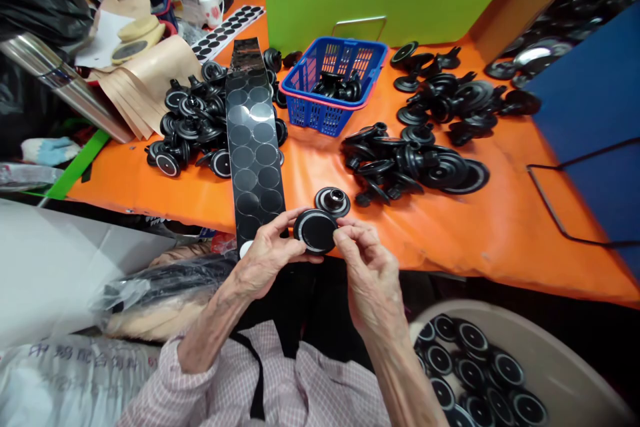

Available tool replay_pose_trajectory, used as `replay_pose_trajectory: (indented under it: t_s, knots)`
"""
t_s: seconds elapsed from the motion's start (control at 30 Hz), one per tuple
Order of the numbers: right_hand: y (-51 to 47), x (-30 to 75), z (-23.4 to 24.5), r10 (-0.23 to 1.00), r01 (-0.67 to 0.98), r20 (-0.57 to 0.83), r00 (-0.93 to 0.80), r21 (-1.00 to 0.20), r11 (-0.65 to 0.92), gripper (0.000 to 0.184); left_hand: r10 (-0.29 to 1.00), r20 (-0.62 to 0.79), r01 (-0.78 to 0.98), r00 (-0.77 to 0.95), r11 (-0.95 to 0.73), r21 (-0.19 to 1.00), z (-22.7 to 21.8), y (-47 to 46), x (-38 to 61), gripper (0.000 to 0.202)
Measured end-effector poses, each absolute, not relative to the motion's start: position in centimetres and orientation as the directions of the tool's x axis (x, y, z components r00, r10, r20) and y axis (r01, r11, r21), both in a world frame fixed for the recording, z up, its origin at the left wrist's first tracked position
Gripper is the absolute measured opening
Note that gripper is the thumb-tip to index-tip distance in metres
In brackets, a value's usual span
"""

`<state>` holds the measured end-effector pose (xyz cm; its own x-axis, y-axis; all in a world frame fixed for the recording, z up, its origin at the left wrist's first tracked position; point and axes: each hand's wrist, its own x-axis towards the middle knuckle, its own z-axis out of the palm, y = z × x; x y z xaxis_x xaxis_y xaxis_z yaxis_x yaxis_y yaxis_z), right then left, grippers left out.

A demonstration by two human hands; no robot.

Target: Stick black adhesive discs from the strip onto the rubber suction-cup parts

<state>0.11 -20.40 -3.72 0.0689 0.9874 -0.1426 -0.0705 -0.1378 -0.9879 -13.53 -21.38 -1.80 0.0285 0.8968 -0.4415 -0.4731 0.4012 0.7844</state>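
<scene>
A black suction cup (pixel 316 232) with a pale ring round its flat face is held over the front edge of the orange table. My left hand (pixel 267 255) grips it from the left, fingers and thumb curled about its rim. At its right edge, the thumb and fingers of my right hand (pixel 367 257) are pinched together against the rim. Just behind it, another black suction cup (pixel 333 201) lies on the table with its stem up. A long strip of round black stickers (pixel 253 140) runs away from me beside my left hand; a white round spot shows at its near end.
Piles of black suction cup parts lie left (pixel 193 120) and right (pixel 415 160) on the orange table (pixel 310 167). A blue basket (pixel 320 113) holds several. At lower right, a pale tub (pixel 565 360) contains more. A blue panel (pixel 595 113) borders the right side.
</scene>
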Motion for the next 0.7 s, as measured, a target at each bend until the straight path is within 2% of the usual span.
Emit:
replay_pose_trajectory:
  t_s: [0.33, 0.6, 0.7]
  knots:
    - [-20.5, 0.0, -4.0, 0.988, -0.034, -0.133, 0.078, -0.991, -0.131, 0.025, 0.896, -0.442, -0.465, 0.038, 0.407, 0.786, -2.0, -21.3, -13.5, 0.05]
    - [-20.7, -0.4, -4.1, 0.991, 0.075, -0.095, 0.089, -0.992, -0.102, 0.022, 0.909, -0.417, -0.469, 0.021, 0.377, 0.799, -2.8, -21.4, -13.7, 0.041]
    - [-20.8, -0.6, -4.4, 0.993, 0.137, -0.063, 0.102, -0.988, -0.077, 0.022, 0.902, -0.431, -0.462, -0.009, 0.378, 0.802, -3.0, -21.4, -13.6, 0.044]
